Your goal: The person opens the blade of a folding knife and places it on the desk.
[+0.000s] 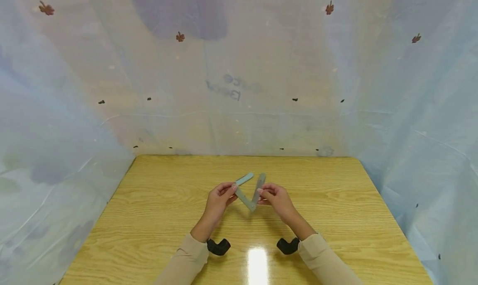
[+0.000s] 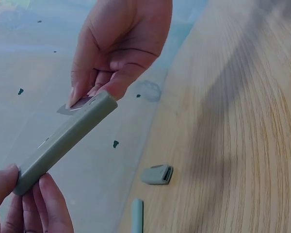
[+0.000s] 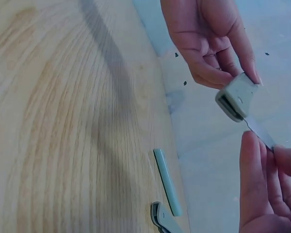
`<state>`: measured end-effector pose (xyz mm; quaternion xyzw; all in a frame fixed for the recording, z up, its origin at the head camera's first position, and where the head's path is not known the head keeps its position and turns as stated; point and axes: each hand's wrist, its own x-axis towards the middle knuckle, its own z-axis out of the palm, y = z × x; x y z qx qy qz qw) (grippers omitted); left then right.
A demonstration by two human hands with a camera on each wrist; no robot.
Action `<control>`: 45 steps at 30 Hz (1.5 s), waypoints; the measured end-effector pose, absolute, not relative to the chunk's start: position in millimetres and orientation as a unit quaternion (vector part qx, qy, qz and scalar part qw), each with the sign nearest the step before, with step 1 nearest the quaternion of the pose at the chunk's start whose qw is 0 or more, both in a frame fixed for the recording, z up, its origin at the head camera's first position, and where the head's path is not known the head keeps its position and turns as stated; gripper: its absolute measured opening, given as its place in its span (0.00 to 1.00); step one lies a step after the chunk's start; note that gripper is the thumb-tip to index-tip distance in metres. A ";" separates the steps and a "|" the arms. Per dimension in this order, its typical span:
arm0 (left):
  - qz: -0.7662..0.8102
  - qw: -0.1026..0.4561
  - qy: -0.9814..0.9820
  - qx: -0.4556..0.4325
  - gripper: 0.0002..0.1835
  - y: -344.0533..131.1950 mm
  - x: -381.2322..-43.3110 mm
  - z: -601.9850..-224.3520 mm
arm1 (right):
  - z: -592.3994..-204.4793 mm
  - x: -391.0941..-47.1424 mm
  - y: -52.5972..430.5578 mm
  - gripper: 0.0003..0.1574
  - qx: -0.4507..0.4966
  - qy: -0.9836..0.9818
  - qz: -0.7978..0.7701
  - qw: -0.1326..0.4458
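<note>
"Beige sleeves point(image 1: 184, 260) sit nearest me. What's beyond them?"

"Pale cloth point(image 1: 231, 57), rising behind the desk point(image 1: 149, 202) at its far edge. Midway between the desk's left and right edges are two hands."

"Released or holding?"

"Holding. The left hand point(image 1: 219, 198) grips what looks like a folding knife point(image 1: 244, 198) by the handle's end away from the hinge; the right hand point(image 1: 278, 198) pinches it near the hinge. It's held slanting above the desk."

"And on the desk?"

"Toward the far edge, a second handle point(image 3: 163, 218) with a slotted end; just left of it, a slim green stick point(image 1: 245, 179)."

"What are the right fingertips on?"

"The thin blade point(image 3: 260, 134). Opening or folding, I can't tell."

"How would you do it well?"

"Keep the left grip steady, fingers clear of the slot. Pinch only the blade's flat sides, since the sharp edge isn't clear, and swing it slowly round the hinge without twisting."
</note>
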<state>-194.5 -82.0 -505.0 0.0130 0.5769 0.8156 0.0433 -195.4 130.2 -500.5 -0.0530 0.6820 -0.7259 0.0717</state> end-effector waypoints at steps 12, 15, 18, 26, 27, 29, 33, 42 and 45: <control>0.863 0.038 0.504 -0.024 0.21 -71.5 -191.8 -506.2 | -501.2 -188.4 137.2 0.17 0.047 0.611 -0.790 0.030; 0.869 0.040 0.491 -0.040 0.22 -67.6 -190.7 -506.4 | -503.9 -187.5 138.9 0.16 0.061 0.590 -0.805 0.016; 0.876 0.032 0.478 -0.059 0.19 -61.6 -190.6 -508.9 | -506.3 -186.1 139.7 0.13 0.074 0.573 -0.816 -0.006; 0.904 0.031 0.420 -0.068 0.12 -44.3 -187.7 -508.3 | -510.6 -186.2 146.0 0.07 0.112 0.503 -0.856 -0.041; 0.908 0.033 0.413 -0.066 0.12 -42.0 -187.6 -508.4 | -510.9 -186.4 147.1 0.06 0.117 0.493 -0.861 -0.046; 0.913 0.034 0.401 -0.063 0.12 -37.3 -187.1 -508.2 | -511.2 -187.0 149.1 0.05 0.126 0.475 -0.869 -0.055; 0.921 0.030 0.384 -0.060 0.13 -28.3 -185.6 -507.9 | -511.0 -186.8 151.8 0.06 0.143 0.445 -0.882 -0.069; 0.933 0.015 0.349 -0.083 0.09 -6.6 -184.4 -506.3 | -504.7 -184.8 157.7 0.03 0.165 0.385 -0.904 -0.089; 0.938 0.010 0.333 -0.092 0.08 3.8 -183.8 -505.9 | -501.4 -183.5 161.1 0.03 0.175 0.371 -0.907 -0.096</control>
